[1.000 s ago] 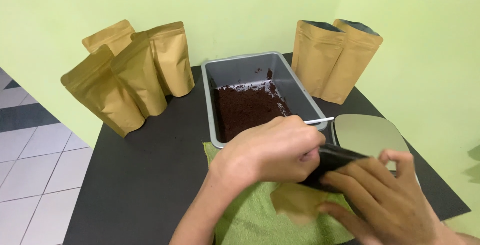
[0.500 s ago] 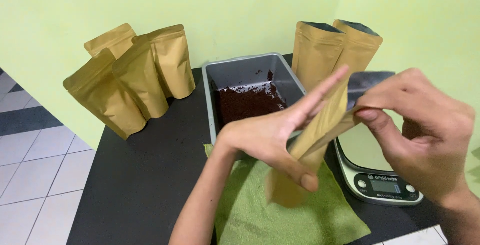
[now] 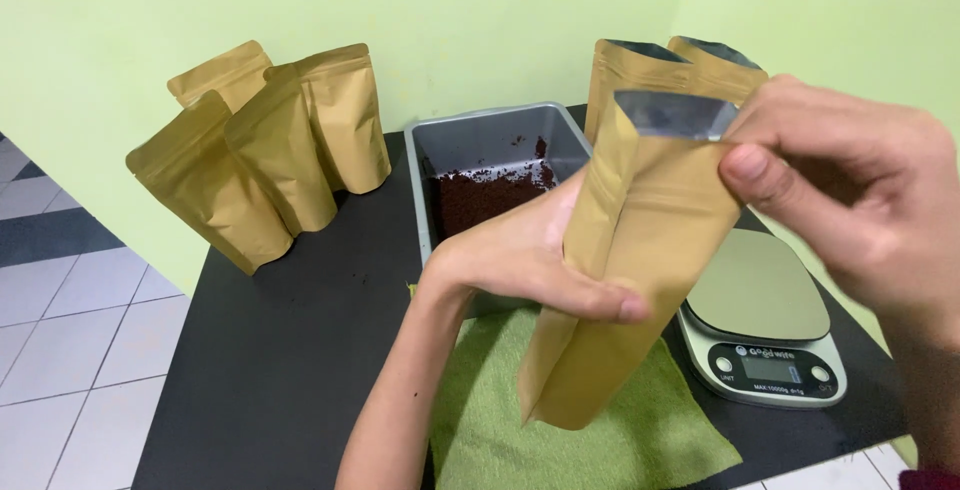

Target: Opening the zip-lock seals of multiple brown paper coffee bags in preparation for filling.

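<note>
I hold a tan stand-up pouch (image 3: 640,250) upright above the green cloth (image 3: 500,410), its silver-lined mouth open at the top. My left hand (image 3: 520,255) grips the pouch's side at mid-height, fingers wrapped across its front. My right hand (image 3: 850,190) pinches the top right corner of the mouth. Behind the pouch a grey metal tray (image 3: 480,145) holds dark brown grounds (image 3: 480,195).
A digital kitchen scale (image 3: 760,320) sits right of the cloth on the black table (image 3: 280,350). Several tan pouches (image 3: 270,150) stand at the back left, two open ones (image 3: 690,65) at the back right. Tiled floor lies beyond the table's left edge.
I lifted the pouch off the cloth and stood it upright. Its mouth has opened, and my right hand has moved up to pinch the top edge.
</note>
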